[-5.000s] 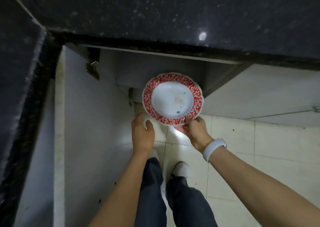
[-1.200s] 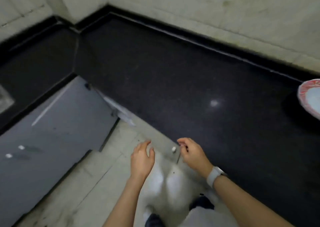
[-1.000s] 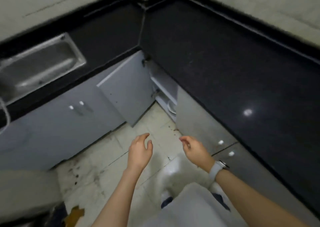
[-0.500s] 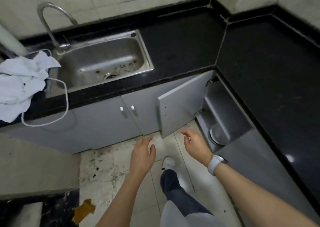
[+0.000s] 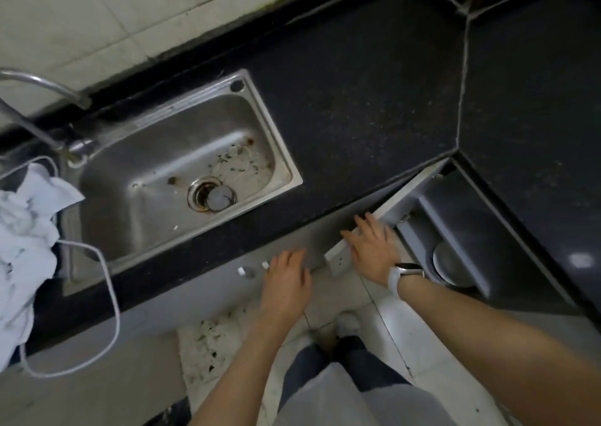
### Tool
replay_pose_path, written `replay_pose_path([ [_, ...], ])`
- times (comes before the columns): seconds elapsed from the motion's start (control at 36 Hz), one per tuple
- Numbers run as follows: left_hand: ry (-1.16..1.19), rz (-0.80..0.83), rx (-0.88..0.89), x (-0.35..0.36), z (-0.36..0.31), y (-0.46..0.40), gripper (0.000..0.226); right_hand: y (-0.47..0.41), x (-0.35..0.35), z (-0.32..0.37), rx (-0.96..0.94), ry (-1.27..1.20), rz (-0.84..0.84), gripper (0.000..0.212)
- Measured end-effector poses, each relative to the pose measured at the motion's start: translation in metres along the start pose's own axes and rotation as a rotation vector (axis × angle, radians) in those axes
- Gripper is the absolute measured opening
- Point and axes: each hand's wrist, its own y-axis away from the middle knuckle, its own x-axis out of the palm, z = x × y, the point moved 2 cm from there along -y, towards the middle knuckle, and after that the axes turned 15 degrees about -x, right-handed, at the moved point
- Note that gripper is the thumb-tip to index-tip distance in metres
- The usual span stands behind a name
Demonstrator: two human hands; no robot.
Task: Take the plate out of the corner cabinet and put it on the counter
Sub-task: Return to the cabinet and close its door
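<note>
The red-rimmed plate is not in view. The grey corner cabinet stands open under the black counter, and its door swings out toward me. My right hand, with a white watch on the wrist, lies flat with spread fingers on the door's top edge. My left hand hovers open with nothing in it, just right of two small handles on the neighbouring doors. A round pale dish sits on the cabinet's lower shelf.
A steel sink is set in the counter at left, with a faucet behind it. A white cloth and a looped white cable hang over the counter edge. Below me are stained floor tiles and my legs.
The plate, in both hands five seconds ago, was on the counter at right and is now out of view. My view swung left to the sink. My right hand has reached the door's edge.
</note>
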Motion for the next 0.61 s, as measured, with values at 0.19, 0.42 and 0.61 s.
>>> replay_pose_path([
  [0.19,-0.130,0.057,0.191,0.006,-0.030,-0.047,0.042,0.024,0.001,0.000,0.037,-0.093,-0.116,0.035],
  [0.42,-0.388,0.355,0.688,0.051,-0.105,-0.070,0.055,0.092,0.021,-0.013,0.342,-0.189,-0.373,0.014],
  [0.61,-0.815,0.410,1.134,0.115,-0.179,-0.056,0.082,0.137,0.028,-0.027,0.716,-0.308,-0.405,0.073],
])
